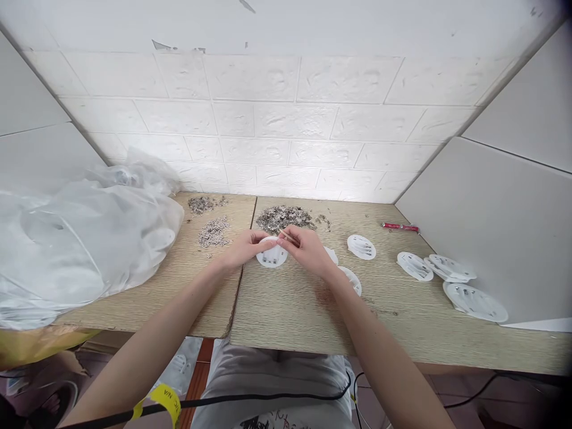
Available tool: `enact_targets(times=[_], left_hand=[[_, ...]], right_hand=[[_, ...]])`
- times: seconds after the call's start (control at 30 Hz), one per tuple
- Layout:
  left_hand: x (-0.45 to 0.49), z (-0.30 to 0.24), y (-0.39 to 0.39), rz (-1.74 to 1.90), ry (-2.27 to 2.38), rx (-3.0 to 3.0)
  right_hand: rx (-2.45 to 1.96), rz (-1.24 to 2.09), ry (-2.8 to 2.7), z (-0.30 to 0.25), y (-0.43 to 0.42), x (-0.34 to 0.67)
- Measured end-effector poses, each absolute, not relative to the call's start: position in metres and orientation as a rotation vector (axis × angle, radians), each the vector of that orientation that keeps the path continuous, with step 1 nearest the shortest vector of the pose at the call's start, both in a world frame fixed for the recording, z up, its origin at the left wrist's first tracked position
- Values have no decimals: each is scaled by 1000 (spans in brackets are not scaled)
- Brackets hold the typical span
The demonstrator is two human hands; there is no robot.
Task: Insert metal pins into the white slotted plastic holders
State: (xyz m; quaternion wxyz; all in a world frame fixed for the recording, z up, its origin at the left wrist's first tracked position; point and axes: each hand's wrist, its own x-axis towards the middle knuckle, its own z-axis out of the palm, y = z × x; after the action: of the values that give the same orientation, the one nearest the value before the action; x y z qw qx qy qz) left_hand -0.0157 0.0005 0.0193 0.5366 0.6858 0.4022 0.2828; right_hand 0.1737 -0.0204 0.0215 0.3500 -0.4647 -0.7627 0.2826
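A round white plastic disc (272,257) with small metal clips in it is gripped at its left rim by my left hand (245,248), thumb on top. At the disc's upper right edge, my right hand (309,250) is closed around a thin, light-coloured stick (290,238). The fingertips of both hands meet near the top of the disc; what the stick's tip touches is hidden. Just beyond the hands lies a heap of small metal clips (285,218). Two more white discs (353,280) lie partly hidden behind my right wrist and forearm.
Smaller piles of metal parts (214,231) lie left of the table seam. A large clear plastic bag (80,238) of white pieces fills the left side. To the right are a single disc (361,246), several stacked discs (474,301) and a red tool (400,227). A black cable (250,397) crosses my lap.
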Motion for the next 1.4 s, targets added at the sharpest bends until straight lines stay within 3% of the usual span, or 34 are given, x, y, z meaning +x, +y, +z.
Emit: enact_targets(times=[0.33,0.6,0.73,1.0,1.27,1.4], left_hand=[[-16,15,2,742,1007,1599],[-15,12,4,832,975,1229],[-15,12,5,856,894,1088],[-16,17,4,943,1016,1058],[-19,18,7,1013,1100,1024],[-19,14,9,976,1146,1176]], right_hand=[[-1253,658,-1930,15,-20,167],[-1160,1072,-1606,7,-16,163],[-1204,1102,-1508,4,-15,160],[-1549,538,-1518,22,-13,186],[-2045,185,-1717,12,1,221],[-2072,144,-1817,9,0,220]])
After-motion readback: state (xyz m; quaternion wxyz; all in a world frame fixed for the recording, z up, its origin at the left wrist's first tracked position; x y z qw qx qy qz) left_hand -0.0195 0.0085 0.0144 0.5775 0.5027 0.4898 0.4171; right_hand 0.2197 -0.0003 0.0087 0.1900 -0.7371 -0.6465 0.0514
